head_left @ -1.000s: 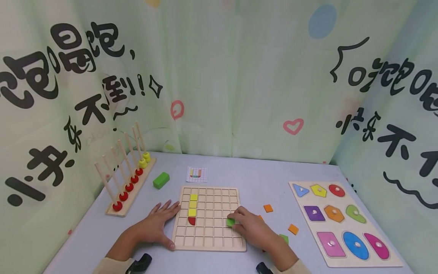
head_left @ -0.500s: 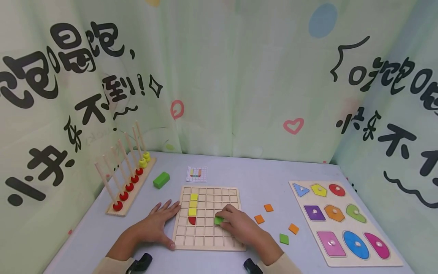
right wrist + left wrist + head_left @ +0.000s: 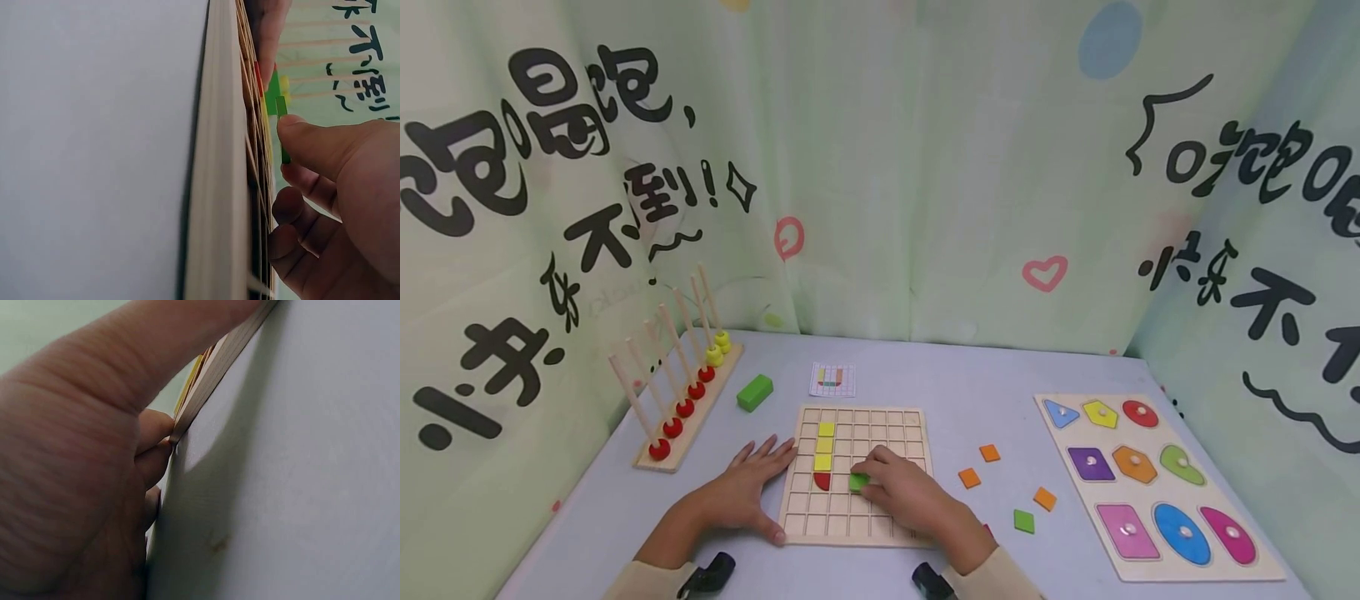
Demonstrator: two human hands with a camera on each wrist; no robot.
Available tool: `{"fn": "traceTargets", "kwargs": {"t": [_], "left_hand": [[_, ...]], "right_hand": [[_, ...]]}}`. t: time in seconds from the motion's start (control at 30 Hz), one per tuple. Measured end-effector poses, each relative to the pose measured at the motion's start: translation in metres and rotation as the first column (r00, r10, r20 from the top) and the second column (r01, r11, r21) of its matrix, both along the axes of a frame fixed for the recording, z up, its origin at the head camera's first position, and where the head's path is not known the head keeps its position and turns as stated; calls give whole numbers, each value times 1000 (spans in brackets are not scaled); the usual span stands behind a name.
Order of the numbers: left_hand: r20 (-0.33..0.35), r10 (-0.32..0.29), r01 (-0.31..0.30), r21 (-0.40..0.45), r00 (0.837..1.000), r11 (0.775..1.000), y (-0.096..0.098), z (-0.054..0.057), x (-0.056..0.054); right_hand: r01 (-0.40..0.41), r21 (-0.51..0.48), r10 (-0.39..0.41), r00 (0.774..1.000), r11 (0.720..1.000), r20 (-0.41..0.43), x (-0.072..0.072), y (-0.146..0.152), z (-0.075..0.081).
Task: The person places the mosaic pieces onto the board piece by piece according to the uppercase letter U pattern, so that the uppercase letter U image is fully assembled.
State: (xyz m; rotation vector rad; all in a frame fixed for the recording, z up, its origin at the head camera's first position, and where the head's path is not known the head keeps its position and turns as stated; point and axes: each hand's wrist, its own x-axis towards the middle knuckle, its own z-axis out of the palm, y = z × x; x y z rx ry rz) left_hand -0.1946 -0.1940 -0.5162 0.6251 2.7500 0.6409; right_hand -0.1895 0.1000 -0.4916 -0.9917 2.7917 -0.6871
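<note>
A wooden grid board [image 3: 806, 506] lies on the table in the head view. Toward its left side, yellow square tiles [image 3: 825, 446] form a column with a red rounded piece [image 3: 822, 481] below them. My right hand [image 3: 901, 490] pinches a green square tile [image 3: 858, 482] between thumb and fingers, over the middle of the board. In the right wrist view that tile [image 3: 283, 131] stands just off the board's face. My left hand [image 3: 739, 493] is spread flat beside the board, its thumb and fingertips at the left edge; the left wrist view shows its thumb along that edge.
Right of the board lie orange tiles [image 3: 989, 452] and a green tile [image 3: 1024, 521]. A knobbed shape puzzle [image 3: 1078, 500] occupies the right side. Behind the board are a small pattern card [image 3: 832, 380] and a green block [image 3: 755, 392]; a peg rack [image 3: 727, 367] with rings stands left.
My right hand has carried the green tile leftward across the board, from near its right edge to the middle. The left hand stays at the board's left edge.
</note>
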Motion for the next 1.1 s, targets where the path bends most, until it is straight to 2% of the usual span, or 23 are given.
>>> {"fn": "traceTargets", "kwargs": {"t": [1.1], "left_hand": [[7, -13, 13, -3, 1000, 1000, -2, 4, 2]], "right_hand": [[-23, 49, 24, 1000, 999, -20, -7, -24, 0]]}}
